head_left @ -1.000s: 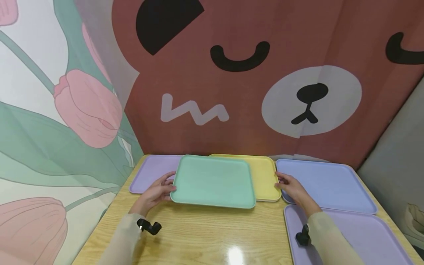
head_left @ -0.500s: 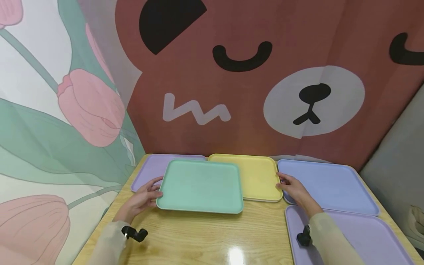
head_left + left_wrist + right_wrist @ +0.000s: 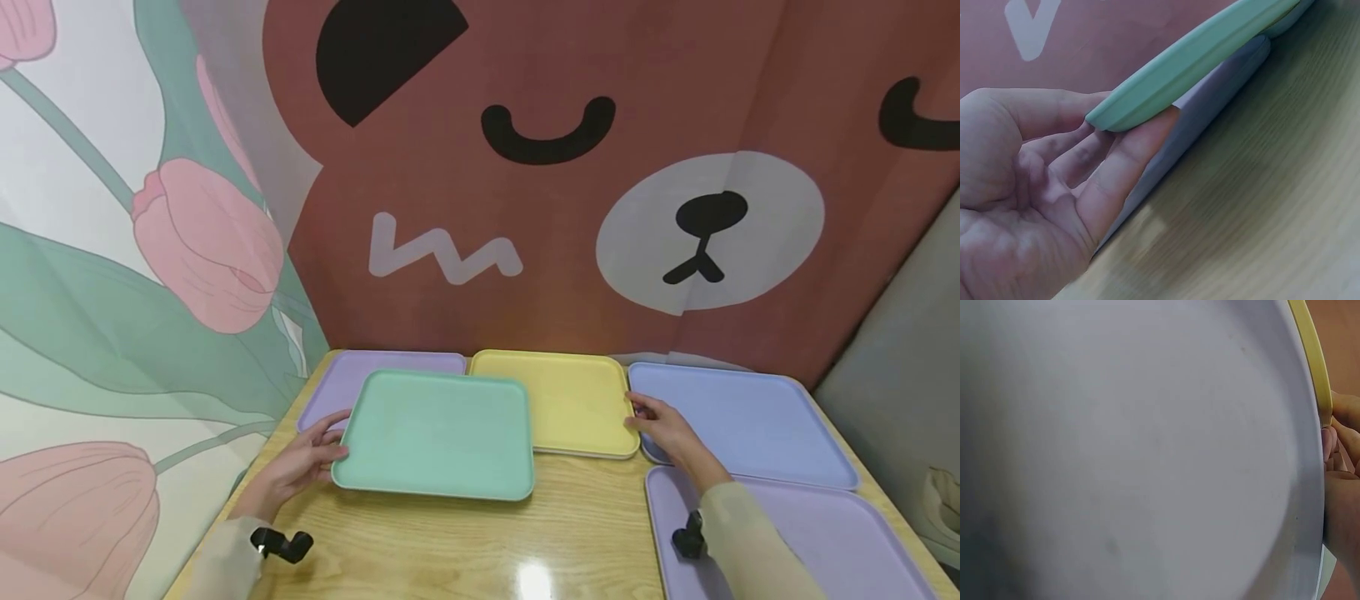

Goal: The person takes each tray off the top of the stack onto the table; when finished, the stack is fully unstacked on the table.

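Note:
My left hand pinches the left edge of a mint-green tray, fingers and thumb on either side of its rim. In the left wrist view the green tray is tilted and raised off the wooden table. It overlaps a lilac tray and the left part of a yellow tray in the head view. At the yellow tray's right edge, my right hand grips the rim between thumb and fingers. The right wrist view shows the yellow rim by the fingertips, with a large pale tray surface filling most of the frame.
A blue tray lies at the back right, with another lilac tray in front of it under my right forearm. The wooden table meets a bear-patterned cloth at the back and a tulip-patterned cloth at the left.
My left hand has moved left and toward me with the green tray, uncovering more of the yellow tray. The right hand has stayed at the yellow tray's edge.

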Action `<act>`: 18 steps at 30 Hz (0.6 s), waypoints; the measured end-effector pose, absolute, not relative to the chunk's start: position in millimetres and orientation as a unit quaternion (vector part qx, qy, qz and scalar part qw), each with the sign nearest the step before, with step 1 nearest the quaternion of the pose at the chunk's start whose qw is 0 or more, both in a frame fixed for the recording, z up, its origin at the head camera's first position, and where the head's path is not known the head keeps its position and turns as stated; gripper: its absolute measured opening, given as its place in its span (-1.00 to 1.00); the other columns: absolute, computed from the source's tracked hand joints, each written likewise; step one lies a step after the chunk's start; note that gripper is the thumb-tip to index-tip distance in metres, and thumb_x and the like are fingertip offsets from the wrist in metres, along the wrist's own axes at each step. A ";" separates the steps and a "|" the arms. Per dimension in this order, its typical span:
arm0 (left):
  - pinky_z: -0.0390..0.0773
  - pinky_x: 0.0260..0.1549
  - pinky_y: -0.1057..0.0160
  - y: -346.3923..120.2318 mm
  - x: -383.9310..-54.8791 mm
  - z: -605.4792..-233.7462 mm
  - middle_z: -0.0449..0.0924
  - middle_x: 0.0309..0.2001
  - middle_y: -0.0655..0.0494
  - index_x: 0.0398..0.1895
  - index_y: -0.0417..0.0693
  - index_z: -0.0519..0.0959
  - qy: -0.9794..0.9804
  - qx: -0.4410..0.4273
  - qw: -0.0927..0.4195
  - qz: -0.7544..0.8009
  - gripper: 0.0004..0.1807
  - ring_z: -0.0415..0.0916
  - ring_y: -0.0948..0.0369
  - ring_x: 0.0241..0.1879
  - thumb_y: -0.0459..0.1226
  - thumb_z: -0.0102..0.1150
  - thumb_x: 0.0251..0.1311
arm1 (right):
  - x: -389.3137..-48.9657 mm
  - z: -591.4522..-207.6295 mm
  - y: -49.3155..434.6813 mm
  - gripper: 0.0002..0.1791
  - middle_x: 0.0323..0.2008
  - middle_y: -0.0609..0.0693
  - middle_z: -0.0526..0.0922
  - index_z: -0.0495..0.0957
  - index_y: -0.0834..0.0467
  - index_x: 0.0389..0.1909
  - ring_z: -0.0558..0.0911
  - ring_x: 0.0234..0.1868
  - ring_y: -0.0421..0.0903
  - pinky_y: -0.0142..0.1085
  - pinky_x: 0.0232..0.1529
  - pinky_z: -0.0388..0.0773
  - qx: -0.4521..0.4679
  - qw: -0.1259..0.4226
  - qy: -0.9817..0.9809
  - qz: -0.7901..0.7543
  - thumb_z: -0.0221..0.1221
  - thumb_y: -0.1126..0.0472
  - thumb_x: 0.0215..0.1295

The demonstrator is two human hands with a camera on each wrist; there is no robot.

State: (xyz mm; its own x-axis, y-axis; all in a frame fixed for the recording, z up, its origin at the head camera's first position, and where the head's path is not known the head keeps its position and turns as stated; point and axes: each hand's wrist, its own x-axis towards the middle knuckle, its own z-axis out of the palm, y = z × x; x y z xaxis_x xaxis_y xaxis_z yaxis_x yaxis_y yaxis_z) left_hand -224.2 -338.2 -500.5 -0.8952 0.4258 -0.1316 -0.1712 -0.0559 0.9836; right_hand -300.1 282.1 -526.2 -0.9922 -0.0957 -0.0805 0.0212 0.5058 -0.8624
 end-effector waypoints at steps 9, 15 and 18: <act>0.70 -0.11 0.03 -356.6 -208.7 -499.3 0.53 0.17 0.21 0.62 -0.06 -0.14 0.657 0.096 0.212 0.718 -0.22 0.63 0.12 0.04 -0.46 -0.03 0.47 | -299.7 -524.1 281.2 -0.32 0.12 0.23 0.45 0.24 0.32 0.49 0.41 -0.02 -0.05 -0.42 -0.09 0.41 -0.007 0.063 0.865 -0.498 0.22 0.26 0.42; 0.71 -0.16 0.08 -369.1 -197.9 -498.9 0.57 0.14 0.25 0.59 0.04 -0.03 0.665 0.082 0.211 0.712 -0.28 0.65 0.12 0.00 -0.45 -0.04 0.47 | -300.2 -525.5 282.1 -0.31 0.12 0.23 0.45 0.23 0.31 0.49 0.41 0.01 -0.01 -0.38 -0.07 0.41 -0.009 0.065 0.867 -0.494 0.22 0.25 0.43; 0.71 -0.19 0.10 -376.4 -193.5 -499.8 0.59 0.14 0.27 0.57 0.16 0.07 0.663 0.083 0.216 0.712 -0.32 0.66 0.12 -0.02 -0.45 -0.06 0.48 | -300.7 -526.8 282.6 -0.31 0.13 0.23 0.45 0.24 0.31 0.49 0.41 0.01 -0.01 -0.40 -0.08 0.41 -0.011 0.064 0.866 -0.495 0.22 0.24 0.42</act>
State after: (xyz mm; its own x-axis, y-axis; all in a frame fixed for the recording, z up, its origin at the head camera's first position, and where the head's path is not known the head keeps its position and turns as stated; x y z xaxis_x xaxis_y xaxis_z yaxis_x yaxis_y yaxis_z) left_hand -193.5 -376.4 -499.8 -0.8934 0.4165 -0.1684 -0.1975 -0.0274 0.9799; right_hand -300.7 282.6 -526.8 -0.9915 -0.0831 -0.1003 0.0443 0.5088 -0.8597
